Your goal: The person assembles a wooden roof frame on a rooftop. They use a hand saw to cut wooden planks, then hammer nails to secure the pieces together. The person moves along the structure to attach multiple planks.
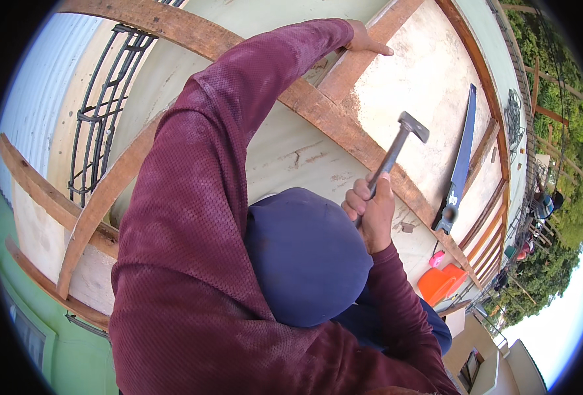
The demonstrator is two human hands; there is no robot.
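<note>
In my right hand (375,209) I hold a hammer (393,153), fingers wrapped round its handle and the steel head raised to the upper right. Beneath the hammer runs a long wooden beam (347,131), slanting across the view. My left arm stretches up over this beam. At its end my left hand (365,41) lies against a wooden crosspiece (352,68) that meets the beam. One finger is stretched out over the crosspiece; the other fingers are partly hidden. A navy rounded cloth shape (308,257) covers the middle of the view, between my arms.
A handsaw (465,155) with a blue blade lies at the right by the timber frame. Below it are a pink object (437,259) and an orange plastic piece (436,284). A steel rebar cage (104,122) and curved timbers (97,210) stand at left. Trees are at far right.
</note>
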